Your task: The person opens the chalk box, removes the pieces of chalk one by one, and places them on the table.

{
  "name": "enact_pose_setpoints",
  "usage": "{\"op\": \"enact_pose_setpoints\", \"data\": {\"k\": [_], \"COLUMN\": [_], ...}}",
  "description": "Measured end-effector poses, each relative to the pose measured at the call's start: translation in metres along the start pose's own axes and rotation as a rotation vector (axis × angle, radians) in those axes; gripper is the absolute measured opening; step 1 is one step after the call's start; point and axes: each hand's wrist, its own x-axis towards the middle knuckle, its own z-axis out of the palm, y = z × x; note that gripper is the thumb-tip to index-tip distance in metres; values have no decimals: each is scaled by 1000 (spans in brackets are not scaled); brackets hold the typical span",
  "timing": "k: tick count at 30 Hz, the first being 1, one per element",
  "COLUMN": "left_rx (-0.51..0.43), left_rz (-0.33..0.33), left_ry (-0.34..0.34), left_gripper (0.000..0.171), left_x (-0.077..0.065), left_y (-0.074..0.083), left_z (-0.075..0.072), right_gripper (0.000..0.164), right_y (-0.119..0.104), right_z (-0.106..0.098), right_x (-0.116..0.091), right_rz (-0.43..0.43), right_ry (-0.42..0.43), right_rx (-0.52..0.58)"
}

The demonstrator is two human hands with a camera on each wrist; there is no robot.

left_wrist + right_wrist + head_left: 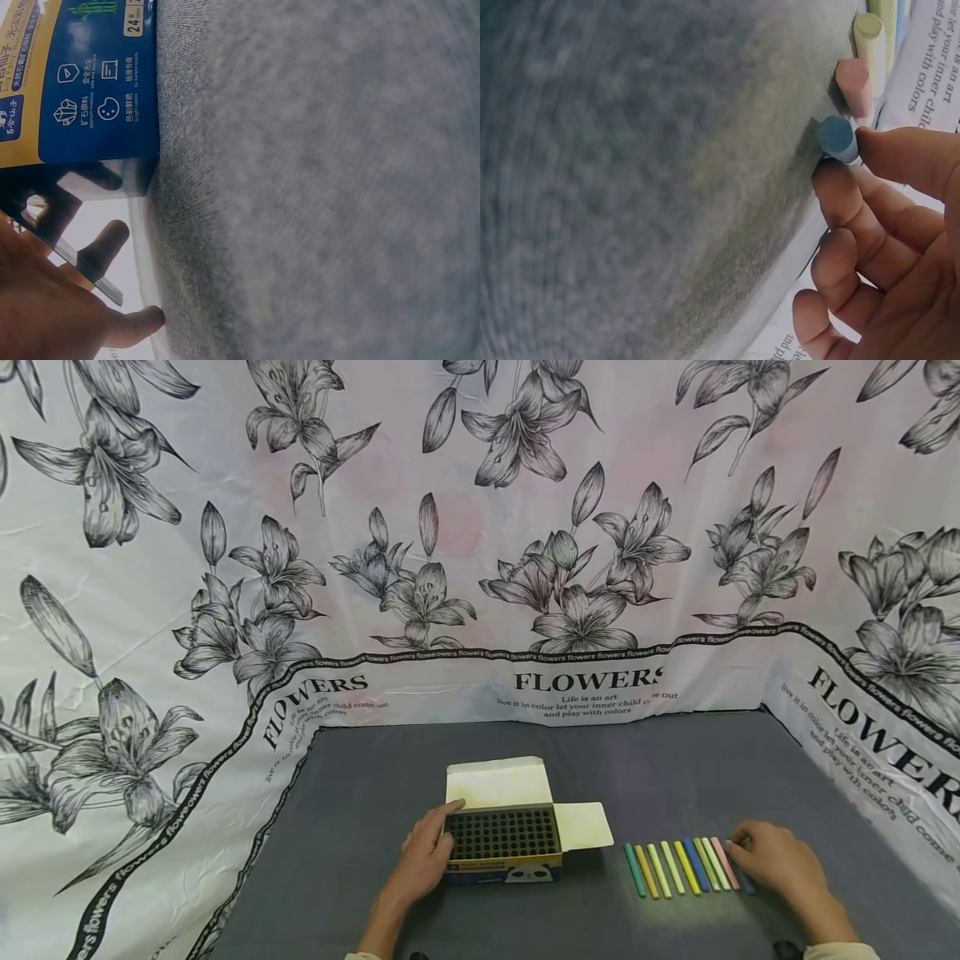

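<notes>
An open chalk box (504, 875) stands on the dark table, its tray of round holes facing up. My left hand (423, 852) rests against the box's left end, index finger laid along the rear corner. In the left wrist view, the blue and yellow box side (97, 82) is above the loosely spread left fingers (105, 247). Between thumb and index finger, my right hand (780, 860) pinches a blue chalk stick (837, 137). That stick lies at the right end of a row of chalk sticks, beside a pink chalk stick (725, 863).
The row also holds green (635, 870), orange, yellow, pale and blue (697, 865) sticks, side by side. One box flap (498, 782) lies back and another flap (583, 826) sticks out right. A flower-printed cloth (585, 693) hangs behind the grey table (375, 760).
</notes>
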Motion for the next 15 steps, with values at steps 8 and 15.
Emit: {"op": "enact_pose_setpoints", "data": {"k": [8, 15], "left_rx": [-2, -7], "left_rz": [-7, -12], "left_ry": [-16, -21], "left_gripper": [56, 55], "left_x": [3, 4], "left_y": [-2, -4], "left_z": [1, 1], "right_gripper": [32, 48], "right_y": [-2, 3], "right_z": [2, -1], "right_x": [2, 3], "right_rz": [41, 21], "right_ry": [-11, -16], "right_rx": [-35, 6]}}
